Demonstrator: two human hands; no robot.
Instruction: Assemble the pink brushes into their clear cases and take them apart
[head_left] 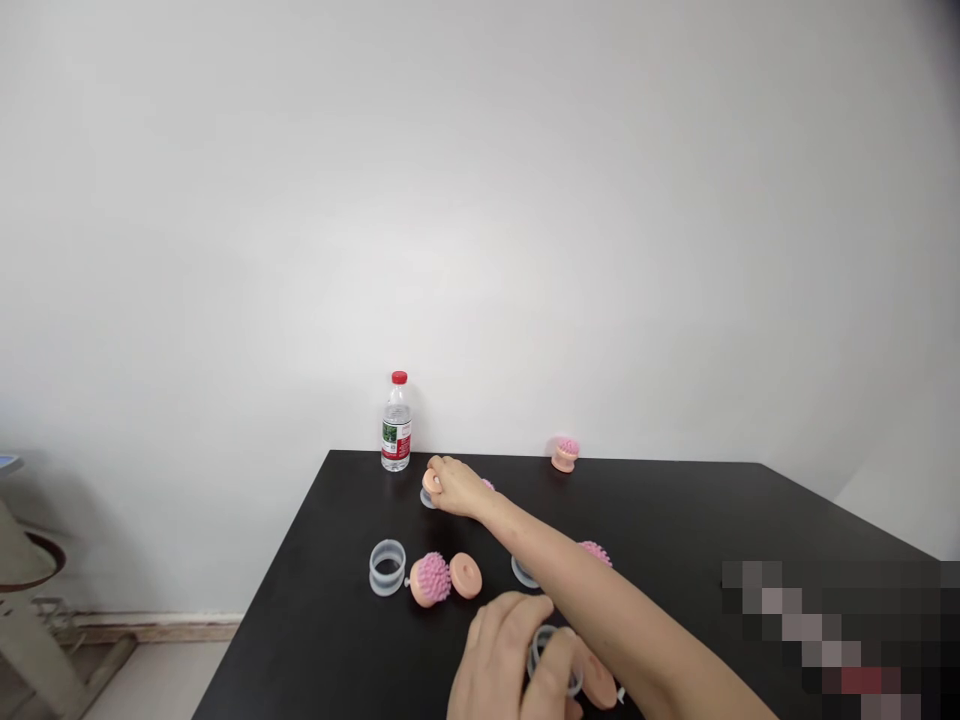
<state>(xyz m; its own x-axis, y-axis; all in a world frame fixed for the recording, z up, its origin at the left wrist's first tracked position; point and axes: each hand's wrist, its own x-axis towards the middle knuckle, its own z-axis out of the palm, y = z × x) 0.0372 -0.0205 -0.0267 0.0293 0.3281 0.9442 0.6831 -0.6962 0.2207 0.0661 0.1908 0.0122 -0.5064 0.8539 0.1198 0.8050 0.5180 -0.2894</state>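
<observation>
My right hand (456, 487) reaches across to the far left of the table, its fingers closed round a small peach-coloured round piece (430, 482). Just under that piece shows part of a clear ring (427, 499). Close to me, my left hand (504, 655) curls its fingers about a clear plastic ring (553, 658). A peach disc-like piece (598, 678) with a small pale tip sits beside this ring, partly hidden by my fingers. Left of it lie another clear ring (387, 568), a pink bristled scrubber head (433, 579) and a peach disc (466, 576).
A water bottle (397, 425) with a red cap stands at the back left of the black table (315, 600). A pink-topped peach scrubber (565, 455) stands by the wall. My right forearm partly covers another clear ring (524, 571) and pink bristles (595, 552).
</observation>
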